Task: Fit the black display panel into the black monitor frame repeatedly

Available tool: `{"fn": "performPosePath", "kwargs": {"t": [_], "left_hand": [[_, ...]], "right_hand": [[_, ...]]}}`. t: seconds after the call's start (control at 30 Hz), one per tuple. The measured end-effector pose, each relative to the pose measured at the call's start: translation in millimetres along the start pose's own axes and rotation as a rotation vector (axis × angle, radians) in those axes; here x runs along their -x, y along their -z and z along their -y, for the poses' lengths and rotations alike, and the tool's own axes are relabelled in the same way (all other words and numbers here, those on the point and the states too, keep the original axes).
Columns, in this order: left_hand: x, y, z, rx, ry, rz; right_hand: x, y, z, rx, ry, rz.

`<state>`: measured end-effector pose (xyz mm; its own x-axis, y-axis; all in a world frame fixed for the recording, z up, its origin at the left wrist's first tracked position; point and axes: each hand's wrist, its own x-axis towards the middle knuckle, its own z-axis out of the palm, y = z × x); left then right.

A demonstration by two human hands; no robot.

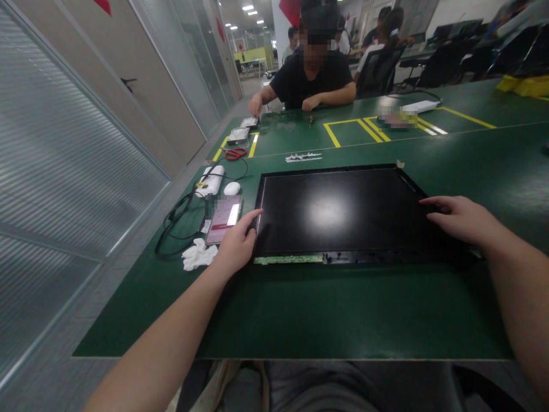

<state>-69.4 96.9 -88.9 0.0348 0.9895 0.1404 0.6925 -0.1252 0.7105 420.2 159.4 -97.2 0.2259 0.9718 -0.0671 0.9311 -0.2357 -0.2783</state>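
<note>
A black flat display panel point(334, 214) lies face up on the green table point(300, 309), with a strip of green circuit board along its near edge. My left hand point(235, 247) grips the panel's near left corner, index finger stretched along the left edge. My right hand point(461, 218) rests on the panel's right edge, fingers closed over the rim.
Left of the panel lie a phone point(223, 219), a crumpled white cloth point(198, 254), a white mouse point(232, 187), a white power adapter point(211, 180) with black cable, and red scissors point(235, 153). A person in black point(315, 77) sits across the table. Yellow tape boxes point(355, 130) mark the far side.
</note>
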Motion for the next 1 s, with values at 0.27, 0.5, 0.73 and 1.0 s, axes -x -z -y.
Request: {"fn": "performPosePath", "kwargs": {"t": [0.27, 0.5, 0.73, 1.0], "left_hand": [[-1.3, -3.5, -16.9, 0.693, 0.335, -0.098], [3.4, 0.8, -39.8, 0.886, 0.556, -0.157], [2.7, 2.1, -46.8, 0.944, 0.660, -0.128], [2.5, 1.9, -43.4, 0.950, 0.643, -0.095]], "right_hand": [[-0.8, -1.5, -2.3, -0.010, -0.016, 0.012], [-1.3, -0.8, -2.2, 0.037, -0.021, -0.005], [0.4, 2.0, 0.8, 0.033, -0.018, 0.016], [5.6, 5.6, 8.5, 0.050, -0.017, 0.026]]}}
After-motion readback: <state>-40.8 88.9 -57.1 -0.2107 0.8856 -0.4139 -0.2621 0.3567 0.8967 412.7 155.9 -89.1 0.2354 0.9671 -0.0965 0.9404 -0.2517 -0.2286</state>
